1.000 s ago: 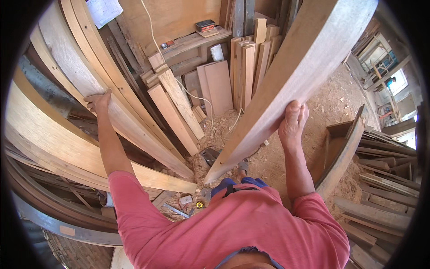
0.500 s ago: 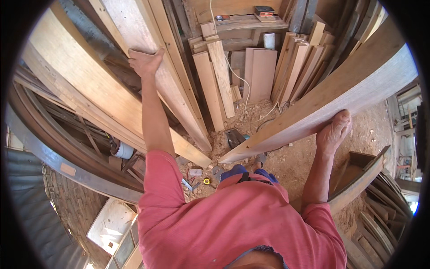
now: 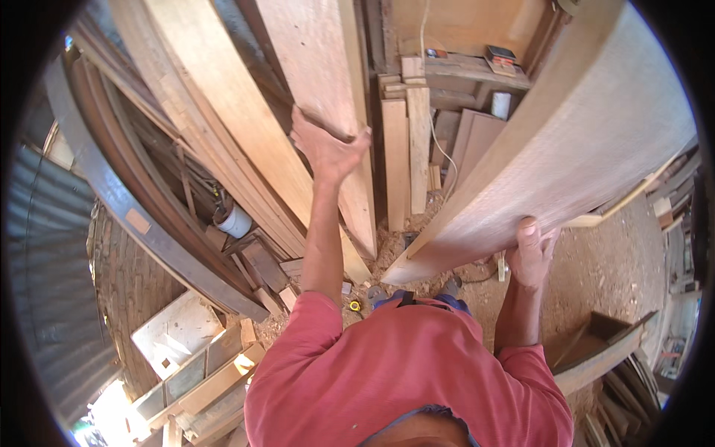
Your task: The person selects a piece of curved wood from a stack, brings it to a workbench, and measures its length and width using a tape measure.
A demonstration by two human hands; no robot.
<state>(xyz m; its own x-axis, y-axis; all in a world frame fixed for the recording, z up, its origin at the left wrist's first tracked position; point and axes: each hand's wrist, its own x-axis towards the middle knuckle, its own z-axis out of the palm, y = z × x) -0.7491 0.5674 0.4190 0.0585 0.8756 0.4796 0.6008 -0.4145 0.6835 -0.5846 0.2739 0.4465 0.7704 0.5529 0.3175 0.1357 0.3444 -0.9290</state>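
Note:
A tall pale wooden plank (image 3: pixel 316 63) leans away from me among other upright boards. Around its width is my left hand (image 3: pixel 331 155), thumb at the right edge and fingers at the left edge. On my right a wide, thick wooden board (image 3: pixel 570 141) stands tilted, its lower end close to the floor near my feet. My right hand (image 3: pixel 530 257) holds this board at its lower right edge, thumb raised against the wood. The rest of that hand's fingers are partly hidden.
More long boards (image 3: pixel 216 82) lean at the left beside a curved dark beam (image 3: pixel 130 201). A white bucket (image 3: pixel 235 222) sits among scraps. Shorter planks (image 3: pixel 395 160) and a hanging pale cord (image 3: pixel 439 141) are ahead. A yellow tape measure (image 3: pixel 355 305) lies on the shavings-strewn floor.
The wide board on the right has turned, showing more of its broad face. My right hand has come lower and closer in. The view has swung left; my left hand stays on its plank.

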